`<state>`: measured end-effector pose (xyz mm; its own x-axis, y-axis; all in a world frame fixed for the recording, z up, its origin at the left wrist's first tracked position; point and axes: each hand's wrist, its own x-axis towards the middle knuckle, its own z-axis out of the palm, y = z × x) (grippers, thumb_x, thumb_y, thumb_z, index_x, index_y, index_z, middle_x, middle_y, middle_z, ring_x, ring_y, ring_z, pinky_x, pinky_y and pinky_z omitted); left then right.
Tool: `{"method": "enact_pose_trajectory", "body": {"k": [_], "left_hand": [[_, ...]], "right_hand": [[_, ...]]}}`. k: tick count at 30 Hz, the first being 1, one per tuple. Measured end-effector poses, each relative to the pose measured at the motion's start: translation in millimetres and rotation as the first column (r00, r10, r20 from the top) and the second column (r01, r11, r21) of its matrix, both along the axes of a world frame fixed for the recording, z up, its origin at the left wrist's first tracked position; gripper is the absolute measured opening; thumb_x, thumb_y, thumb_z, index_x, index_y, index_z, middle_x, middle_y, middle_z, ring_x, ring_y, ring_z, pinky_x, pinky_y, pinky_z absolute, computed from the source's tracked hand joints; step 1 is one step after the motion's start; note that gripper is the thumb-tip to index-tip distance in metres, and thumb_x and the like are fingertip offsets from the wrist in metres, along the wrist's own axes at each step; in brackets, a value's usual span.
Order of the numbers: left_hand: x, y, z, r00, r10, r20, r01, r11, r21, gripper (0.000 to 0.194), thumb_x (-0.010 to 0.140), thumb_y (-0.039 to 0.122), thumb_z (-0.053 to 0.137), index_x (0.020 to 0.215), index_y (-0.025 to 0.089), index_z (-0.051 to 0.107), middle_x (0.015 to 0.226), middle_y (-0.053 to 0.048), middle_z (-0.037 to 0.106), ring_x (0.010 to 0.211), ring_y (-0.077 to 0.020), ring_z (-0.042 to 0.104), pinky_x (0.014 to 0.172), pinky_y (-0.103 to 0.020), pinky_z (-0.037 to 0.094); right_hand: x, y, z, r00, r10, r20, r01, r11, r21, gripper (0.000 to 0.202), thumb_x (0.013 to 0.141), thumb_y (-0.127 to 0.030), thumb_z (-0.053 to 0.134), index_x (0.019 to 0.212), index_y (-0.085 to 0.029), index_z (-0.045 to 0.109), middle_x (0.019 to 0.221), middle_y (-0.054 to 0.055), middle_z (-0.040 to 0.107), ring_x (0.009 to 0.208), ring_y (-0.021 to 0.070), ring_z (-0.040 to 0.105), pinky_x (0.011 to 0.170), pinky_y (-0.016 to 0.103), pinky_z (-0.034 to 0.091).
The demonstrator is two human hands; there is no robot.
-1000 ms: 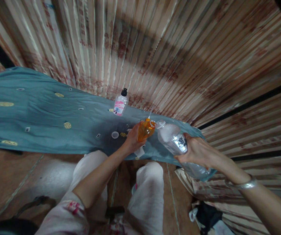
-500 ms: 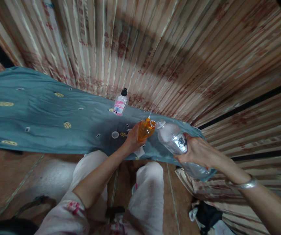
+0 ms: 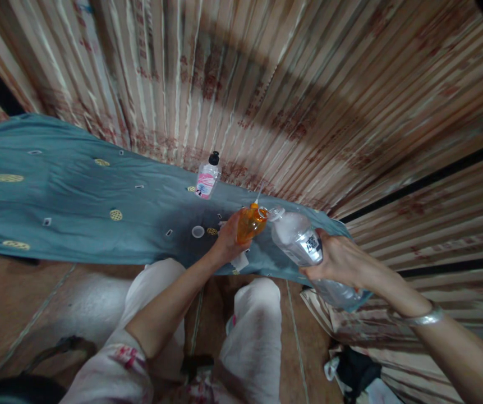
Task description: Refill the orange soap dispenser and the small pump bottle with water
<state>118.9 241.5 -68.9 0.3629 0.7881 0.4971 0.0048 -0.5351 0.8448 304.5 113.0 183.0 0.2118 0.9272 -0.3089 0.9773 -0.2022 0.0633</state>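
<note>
My left hand (image 3: 228, 238) is wrapped round a small orange translucent bottle (image 3: 251, 223), its open mouth turned toward the right. In my right hand (image 3: 337, 258) is a large clear plastic bottle (image 3: 294, 233), tilted so that its neck meets or nearly meets the orange bottle's mouth; I cannot tell whether the rims touch. A white thin-tipped piece (image 3: 256, 201) shows just behind the orange bottle. Behind and to the left, a clear pump bottle (image 3: 206, 182) with a black top and pink label stands on the teal cloth (image 3: 73, 196).
A small round white cap or lid (image 3: 198, 232) lies on the cloth left of my left hand. A white scrap (image 3: 239, 261) sits near the front edge. Pleated patterned curtain (image 3: 224, 84) hangs close behind. Dark and pale items (image 3: 357, 370) lie on the floor at right.
</note>
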Motion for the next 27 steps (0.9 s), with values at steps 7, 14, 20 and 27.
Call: {"method": "enact_pose_trajectory", "body": {"k": [7,14,20,27], "left_hand": [[0.2,-2.1,4.2,1.0,0.011,0.0,-0.011,1.0,-0.018,0.09,0.077,0.011,0.078,0.161,0.027,0.05,0.16,-0.014,0.069,0.149,-0.0374,0.068,0.131,-0.063,0.055],[0.6,1.6,-2.8,1.0,-0.008,0.03,0.008,1.0,-0.008,0.091,0.077,0.015,0.078,0.163,0.023,0.048,0.16,-0.018,0.067,0.151,-0.0391,0.066,0.132,-0.065,0.053],[1.3,1.9,-3.0,0.999,-0.016,0.042,0.016,1.0,-0.003,0.09,0.078,0.016,0.077,0.162,0.024,0.047,0.159,-0.017,0.067,0.149,-0.0385,0.066,0.13,-0.065,0.054],[1.7,2.4,-4.1,0.999,-0.005,0.039,0.005,1.0,0.014,0.089,0.078,0.015,0.078,0.161,0.023,0.046,0.158,-0.016,0.068,0.149,-0.0383,0.066,0.132,-0.065,0.052]], "right_hand": [[2.9,0.4,-2.0,1.0,0.024,0.013,-0.024,1.0,-0.005,0.064,0.069,-0.058,0.077,0.117,-0.015,0.068,0.062,-0.003,0.062,0.063,0.0294,0.071,0.057,0.034,0.044],[1.0,0.5,-0.9,1.0,0.008,0.018,-0.008,1.0,-0.004,0.065,0.069,-0.056,0.079,0.118,-0.015,0.068,0.062,-0.003,0.06,0.063,0.0295,0.07,0.058,0.034,0.043],[0.7,0.7,-2.1,1.0,-0.005,0.03,0.005,1.0,-0.006,0.065,0.068,-0.054,0.08,0.119,-0.014,0.069,0.065,-0.002,0.063,0.066,0.0302,0.071,0.061,0.034,0.045],[-0.5,1.2,0.3,1.0,0.001,0.011,-0.001,1.0,0.005,0.058,0.069,-0.053,0.081,0.113,-0.018,0.068,0.066,-0.001,0.065,0.065,0.0298,0.072,0.059,0.034,0.044]]}}
